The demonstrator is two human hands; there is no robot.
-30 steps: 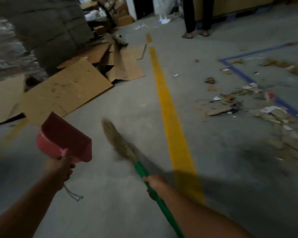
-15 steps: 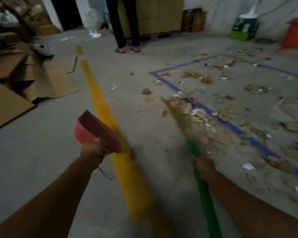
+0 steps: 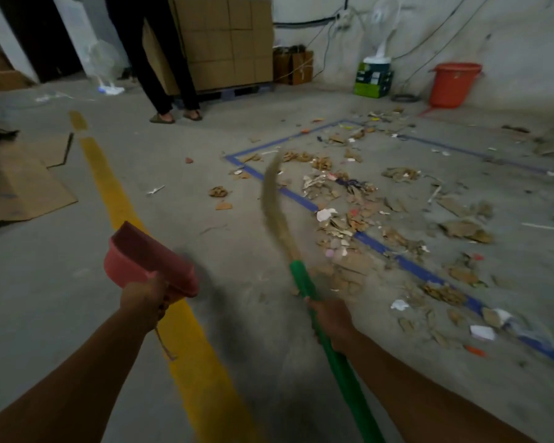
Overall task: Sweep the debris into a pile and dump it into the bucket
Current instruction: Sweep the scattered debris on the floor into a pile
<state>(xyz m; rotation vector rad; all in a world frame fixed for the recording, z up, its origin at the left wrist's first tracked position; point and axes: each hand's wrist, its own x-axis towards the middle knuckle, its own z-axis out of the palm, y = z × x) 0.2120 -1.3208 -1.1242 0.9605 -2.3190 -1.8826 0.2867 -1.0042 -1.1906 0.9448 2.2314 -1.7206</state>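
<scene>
Left hand [image 3: 144, 298] grips the handle of the pink dustpan [image 3: 147, 260], fingers curled round it; the pan is off the floor, open mouth facing away. A bit of string [image 3: 164, 343] hangs below the fist. Same hold as half a second ago.

Right hand [image 3: 331, 321] is wrapped round the green shaft of the broom [image 3: 301, 278]. The bristles [image 3: 273, 203] are blurred and slant up and away toward the corner of the blue tape [image 3: 381, 247]. Half a second ago they lay lower, at the near edge of the litter. Cannot tell whether the tip touches the floor.

Debris [image 3: 343, 219], torn cardboard and paper scraps, is scattered along and inside the blue tape, right of the broom, not yet piled. A few bits lie outside the tape toward the yellow line [image 3: 109, 187].

The view has swung right since a second ago. The orange bucket [image 3: 454, 84] now shows whole at the far wall, upright, well apart from the debris and both hands. The cardboard sheets [image 3: 20, 183] have slid to the left edge.

A bystander [image 3: 160, 59] stands at the far end of the floor in front of stacked boxes [image 3: 224, 43]. A green box [image 3: 373, 81] sits left of the bucket.
</scene>
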